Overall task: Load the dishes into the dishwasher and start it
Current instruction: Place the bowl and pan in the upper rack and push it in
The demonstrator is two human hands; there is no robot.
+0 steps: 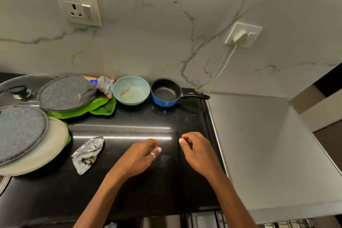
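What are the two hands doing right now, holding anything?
Left hand: empty, fingers loosely curled above the black counter.
Right hand: empty too, fingers loosely curled.

Glass lid (20, 87) and speckled plate (20, 133), both cropped at left edge.

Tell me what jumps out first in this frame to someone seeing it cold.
Two bare hands, left hand and right hand, hover empty over the glossy black countertop at centre. Behind them by the marble wall sit a pale blue bowl with food residue and a small blue saucepan with black handle. Speckled grey plates stack at left.
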